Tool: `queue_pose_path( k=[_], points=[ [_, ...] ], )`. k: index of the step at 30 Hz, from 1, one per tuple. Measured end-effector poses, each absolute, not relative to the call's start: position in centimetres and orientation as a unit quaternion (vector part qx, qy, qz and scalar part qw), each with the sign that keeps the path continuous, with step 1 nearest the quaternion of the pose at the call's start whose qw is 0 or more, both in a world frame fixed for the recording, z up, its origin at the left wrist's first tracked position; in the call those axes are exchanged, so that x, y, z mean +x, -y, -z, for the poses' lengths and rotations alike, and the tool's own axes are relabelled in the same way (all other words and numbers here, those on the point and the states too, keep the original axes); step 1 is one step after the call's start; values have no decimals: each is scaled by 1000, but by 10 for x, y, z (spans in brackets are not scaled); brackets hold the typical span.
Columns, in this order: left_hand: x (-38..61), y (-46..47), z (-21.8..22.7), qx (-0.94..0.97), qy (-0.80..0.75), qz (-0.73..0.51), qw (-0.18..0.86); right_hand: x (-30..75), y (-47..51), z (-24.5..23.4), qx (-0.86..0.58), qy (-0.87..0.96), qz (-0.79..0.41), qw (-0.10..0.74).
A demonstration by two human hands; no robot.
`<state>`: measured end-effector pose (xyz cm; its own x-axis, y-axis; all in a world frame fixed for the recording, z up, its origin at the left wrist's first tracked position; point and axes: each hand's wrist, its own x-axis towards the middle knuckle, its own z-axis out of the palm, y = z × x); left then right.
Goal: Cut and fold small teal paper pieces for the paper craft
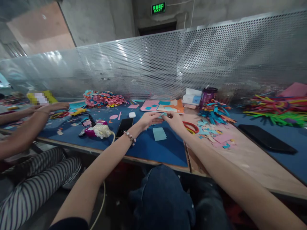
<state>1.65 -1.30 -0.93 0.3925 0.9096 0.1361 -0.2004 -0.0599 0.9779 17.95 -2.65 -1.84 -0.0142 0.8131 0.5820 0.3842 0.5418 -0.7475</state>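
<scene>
Between my two hands is a small light-blue piece of paper [163,115], partly covered by fingers. My left hand [149,120], with a beaded bracelet at the wrist, is closed on its left side. From the right, my right hand [174,121] pinches the same piece. On the blue mat just below them lie pale green-blue square sheets [159,134]. Red-handled scissors [192,126] rest beside my right wrist, their blades hidden. A dark phone [124,127] lies left of my left hand, near a white earbud case [132,114].
A glue gun [98,130] with a cable lies to the left. Coloured sheets [165,105], a tissue pack [192,98] and a purple jar [208,95] stand behind. Paper scraps [216,134] and a black tablet-like slab [267,138] are right. A co-worker's arm [26,131] reaches in left.
</scene>
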Motion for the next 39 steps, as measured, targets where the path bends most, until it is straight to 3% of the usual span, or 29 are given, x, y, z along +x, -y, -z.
queue_pose_path(
  k=[4, 9, 21, 39],
  points=[
    [16, 11, 9, 545, -300, -478, 620, 175, 32, 19, -429, 646, -149, 614],
    [15, 8, 10, 529, -294, -522, 601, 170, 38, 19, -388, 687, -86, 609],
    [21, 14, 11, 572, -279, -487, 597, 165, 30, 23, -444, 613, -188, 626],
    [12, 10, 8, 634, -310, -461, 538, 176, 33, 15, -414, 689, -185, 565]
  ],
)
